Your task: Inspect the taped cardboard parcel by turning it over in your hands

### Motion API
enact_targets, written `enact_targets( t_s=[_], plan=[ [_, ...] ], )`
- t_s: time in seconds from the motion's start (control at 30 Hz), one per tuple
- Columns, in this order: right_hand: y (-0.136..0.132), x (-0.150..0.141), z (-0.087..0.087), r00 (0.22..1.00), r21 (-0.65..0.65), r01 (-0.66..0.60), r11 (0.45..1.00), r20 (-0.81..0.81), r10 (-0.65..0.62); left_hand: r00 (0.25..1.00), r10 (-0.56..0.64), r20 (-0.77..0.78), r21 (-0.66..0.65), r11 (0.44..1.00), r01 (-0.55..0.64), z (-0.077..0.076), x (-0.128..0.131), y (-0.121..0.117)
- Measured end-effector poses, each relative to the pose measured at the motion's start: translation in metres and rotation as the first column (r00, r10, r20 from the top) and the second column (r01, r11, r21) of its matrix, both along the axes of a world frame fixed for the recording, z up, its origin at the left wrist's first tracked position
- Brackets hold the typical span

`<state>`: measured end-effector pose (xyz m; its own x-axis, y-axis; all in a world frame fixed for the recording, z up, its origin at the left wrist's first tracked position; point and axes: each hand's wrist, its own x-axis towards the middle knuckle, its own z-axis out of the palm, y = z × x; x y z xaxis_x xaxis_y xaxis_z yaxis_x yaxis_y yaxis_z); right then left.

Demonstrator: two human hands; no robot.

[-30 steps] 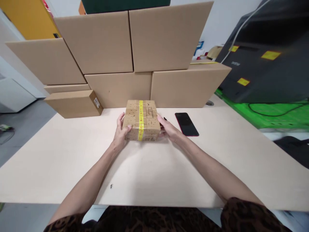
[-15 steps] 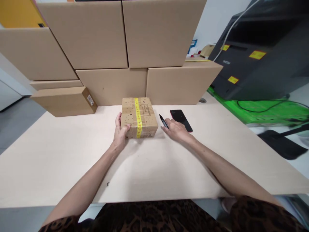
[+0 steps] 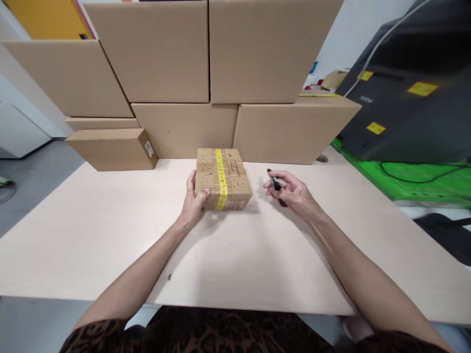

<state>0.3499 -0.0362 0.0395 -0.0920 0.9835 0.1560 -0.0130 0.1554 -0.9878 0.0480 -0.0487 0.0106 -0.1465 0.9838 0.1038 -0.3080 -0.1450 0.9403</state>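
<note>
A small cardboard parcel (image 3: pixel 222 178) with a yellow tape strip down its middle lies on the pale table (image 3: pixel 110 230). My left hand (image 3: pixel 194 202) grips the parcel's left front corner, thumb on top. Right of the parcel, my right hand (image 3: pixel 294 193) is lifted a little off the table with its fingers closed on a black pen (image 3: pixel 274 182). The dark phone with a red edge is almost wholly hidden under that hand.
Large plain cardboard boxes (image 3: pixel 206 73) are stacked along the table's far edge, with a flat box (image 3: pixel 114 149) bearing a label at the left. A big black printer (image 3: pixel 415 98) stands on a green mat (image 3: pixel 415 179) at the right.
My right hand left the parcel's right side, reached the pen beside the phone and picked it up. The left hand stayed on the parcel.
</note>
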Motion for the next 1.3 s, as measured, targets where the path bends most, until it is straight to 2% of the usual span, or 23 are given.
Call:
enact_targets(
  t_s=[0.07,0.17,0.3,0.37,0.5,0.63,0.77,0.87,0.93,1.0,1.07,1.1,1.13,1.2,1.27,1.3],
  plan=[
    [-0.003,-0.003,0.004,0.990,0.119,0.140,0.983,-0.044,-0.135,1.000,-0.004,-0.003,0.007,1.000,0.004,-0.001,0.000,0.000],
    [-0.006,-0.016,0.014,0.947,0.233,0.322,0.918,-0.099,-0.307,1.000,0.001,-0.027,0.006,1.000,-0.001,-0.002,-0.001,0.001],
    [-0.012,-0.034,0.030,0.912,0.302,0.406,0.863,-0.198,-0.359,0.999,-0.009,-0.036,0.008,1.000,0.010,-0.005,-0.002,0.003],
    [-0.015,-0.040,0.036,0.921,0.336,0.388,0.858,-0.169,-0.350,1.000,-0.019,-0.023,0.011,1.000,0.020,-0.005,-0.002,0.003],
    [-0.018,-0.047,0.045,0.961,0.390,0.238,0.889,0.038,-0.274,1.000,-0.024,-0.015,0.001,1.000,0.024,-0.004,-0.002,0.003],
    [-0.014,-0.053,0.051,0.954,0.445,0.186,0.876,0.134,-0.270,0.999,-0.018,-0.051,0.005,1.000,0.018,-0.005,-0.002,0.003],
    [-0.011,-0.051,0.054,0.961,0.396,0.107,0.912,0.195,-0.197,0.990,-0.033,-0.134,0.019,0.999,0.036,-0.009,-0.002,0.007],
    [-0.016,-0.042,0.056,0.955,0.402,0.127,0.907,0.197,-0.222,0.985,-0.027,-0.170,0.016,0.999,0.030,-0.012,-0.001,0.009],
    [-0.019,-0.033,0.053,0.927,0.471,0.178,0.864,0.214,-0.307,0.983,-0.025,-0.183,0.018,0.999,0.029,-0.012,0.000,0.009],
    [-0.020,-0.024,0.042,0.884,0.554,0.141,0.820,0.303,-0.356,0.981,-0.028,-0.193,0.017,0.999,0.032,-0.011,0.001,0.009],
    [-0.019,-0.015,0.024,0.815,0.584,-0.036,0.811,0.486,-0.315,0.980,-0.028,-0.195,0.010,0.999,0.031,-0.009,0.001,0.008],
    [-0.019,-0.011,0.013,0.736,0.552,-0.157,0.819,0.618,-0.275,0.981,-0.026,-0.194,0.007,1.000,0.028,-0.008,0.001,0.007],
    [-0.019,-0.009,0.002,0.621,0.480,-0.253,0.840,0.746,-0.240,0.981,-0.023,-0.194,0.006,1.000,0.024,-0.007,0.000,0.007],
    [-0.020,-0.007,-0.018,0.359,0.263,-0.351,0.899,0.924,-0.131,0.982,-0.016,-0.191,0.003,1.000,0.017,-0.006,0.000,0.006],
    [-0.022,-0.009,-0.031,0.275,0.167,-0.365,0.916,0.959,-0.066,0.982,-0.014,-0.188,0.001,1.000,0.014,-0.006,-0.001,0.007],
    [-0.023,-0.010,-0.034,0.264,0.142,-0.360,0.922,0.964,-0.046,0.983,-0.014,-0.186,0.001,1.000,0.014,-0.007,-0.001,0.008]
  ],
)
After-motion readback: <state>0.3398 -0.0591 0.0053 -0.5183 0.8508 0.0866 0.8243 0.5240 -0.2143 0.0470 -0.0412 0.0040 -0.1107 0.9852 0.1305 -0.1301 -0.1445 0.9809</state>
